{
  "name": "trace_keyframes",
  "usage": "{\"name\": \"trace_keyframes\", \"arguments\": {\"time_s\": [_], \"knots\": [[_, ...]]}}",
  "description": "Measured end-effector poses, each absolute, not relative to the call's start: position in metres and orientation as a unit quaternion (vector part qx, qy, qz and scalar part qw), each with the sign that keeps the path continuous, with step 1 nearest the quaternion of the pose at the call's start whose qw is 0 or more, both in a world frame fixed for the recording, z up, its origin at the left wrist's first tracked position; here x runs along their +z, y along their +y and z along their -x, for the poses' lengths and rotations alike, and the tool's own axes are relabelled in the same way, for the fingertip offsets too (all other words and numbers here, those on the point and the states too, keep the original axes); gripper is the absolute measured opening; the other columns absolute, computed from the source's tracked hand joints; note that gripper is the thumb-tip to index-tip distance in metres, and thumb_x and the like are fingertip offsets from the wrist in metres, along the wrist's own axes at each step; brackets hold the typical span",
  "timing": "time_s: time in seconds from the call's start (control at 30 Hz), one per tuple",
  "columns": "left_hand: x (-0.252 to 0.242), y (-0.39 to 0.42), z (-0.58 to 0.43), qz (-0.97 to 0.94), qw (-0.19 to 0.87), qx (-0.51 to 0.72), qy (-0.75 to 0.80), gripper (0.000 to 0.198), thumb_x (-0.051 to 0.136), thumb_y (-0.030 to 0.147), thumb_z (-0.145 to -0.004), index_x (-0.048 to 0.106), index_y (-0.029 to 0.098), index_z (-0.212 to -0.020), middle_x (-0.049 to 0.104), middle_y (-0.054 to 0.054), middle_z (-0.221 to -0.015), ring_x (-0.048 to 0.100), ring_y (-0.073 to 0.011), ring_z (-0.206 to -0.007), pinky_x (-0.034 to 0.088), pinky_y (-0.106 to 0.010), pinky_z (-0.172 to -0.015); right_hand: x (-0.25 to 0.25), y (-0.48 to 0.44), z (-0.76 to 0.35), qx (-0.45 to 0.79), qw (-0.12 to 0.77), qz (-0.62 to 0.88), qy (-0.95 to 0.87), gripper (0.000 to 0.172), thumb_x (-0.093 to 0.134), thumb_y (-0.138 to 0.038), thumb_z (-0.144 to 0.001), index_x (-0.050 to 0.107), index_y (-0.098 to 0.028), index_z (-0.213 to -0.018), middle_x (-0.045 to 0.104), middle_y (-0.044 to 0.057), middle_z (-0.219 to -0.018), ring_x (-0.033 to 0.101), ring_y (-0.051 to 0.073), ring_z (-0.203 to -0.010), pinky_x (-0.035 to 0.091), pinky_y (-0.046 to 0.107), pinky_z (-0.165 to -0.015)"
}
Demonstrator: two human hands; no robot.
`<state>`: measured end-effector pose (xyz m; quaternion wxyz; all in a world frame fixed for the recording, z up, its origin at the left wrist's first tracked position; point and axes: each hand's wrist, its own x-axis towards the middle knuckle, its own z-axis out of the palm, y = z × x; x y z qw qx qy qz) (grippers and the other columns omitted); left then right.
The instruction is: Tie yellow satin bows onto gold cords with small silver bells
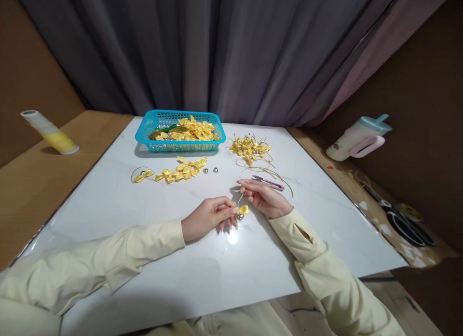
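Between thumb and fingers, my left hand (213,216) pinches a small yellow ribbon bow (243,209). A silver bell (240,217) hangs just under the bow. Up from the bow runs a thin gold cord (240,197), and my right hand (265,197) closes its fingertips on the upper part of it. Just beyond the right hand lie thread snips (273,184) with pink handles. Farther off are a row of loose yellow bows (186,169), two loose bells (215,170) and a bow on a cord loop (143,175).
A blue plastic basket (181,146) of yellow bows stands at the back. Right of it sit a pile of bows on cords (249,148) and loose gold cords (269,171). A yellow spool (54,136), a tumbler (352,139) and black scissors (403,225) flank the white tabletop (152,288).
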<state>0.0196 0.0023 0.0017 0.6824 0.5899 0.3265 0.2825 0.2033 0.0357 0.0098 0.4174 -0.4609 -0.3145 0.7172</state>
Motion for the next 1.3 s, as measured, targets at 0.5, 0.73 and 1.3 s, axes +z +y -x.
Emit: {"name": "trace_keyframes", "arguments": {"time_s": [0.5,0.73,1.3], "knots": [[0.007,0.0,-0.016,-0.632,0.662,0.254,0.313,0.03,0.057,0.042,-0.078,0.058,0.012,-0.075,0.061,-0.003,-0.061,0.047,-0.0087,-0.05,0.035,-0.021,-0.048,0.005,0.036,-0.202,0.689,0.423,0.481,-0.338,0.008,0.07,-0.011,-0.063,0.062,-0.01,-0.066,0.061,0.0,-0.055,0.045,0.002,-0.045,0.042,0.01,-0.042],[0.0,0.003,-0.019,-0.587,0.713,0.271,0.271,0.036,0.056,0.048,-0.078,0.054,0.013,-0.084,0.058,-0.001,-0.065,0.048,-0.0085,-0.053,0.037,-0.02,-0.047,0.024,0.03,-0.208,0.62,0.46,0.491,-0.405,0.032,0.07,-0.018,-0.066,0.052,-0.018,-0.093,0.061,-0.004,-0.055,0.043,0.005,-0.038,0.04,0.017,-0.037],[-0.001,0.025,-0.012,-0.307,0.889,0.277,0.198,0.013,0.048,0.01,-0.067,0.059,0.009,-0.074,0.048,-0.004,-0.055,0.046,-0.0122,-0.052,0.039,-0.024,-0.053,0.048,0.008,-0.193,0.446,0.419,0.445,-0.654,0.024,0.066,-0.033,-0.074,0.061,-0.017,-0.091,0.063,0.005,-0.086,0.061,0.014,-0.077,0.055,0.029,-0.069]]}}
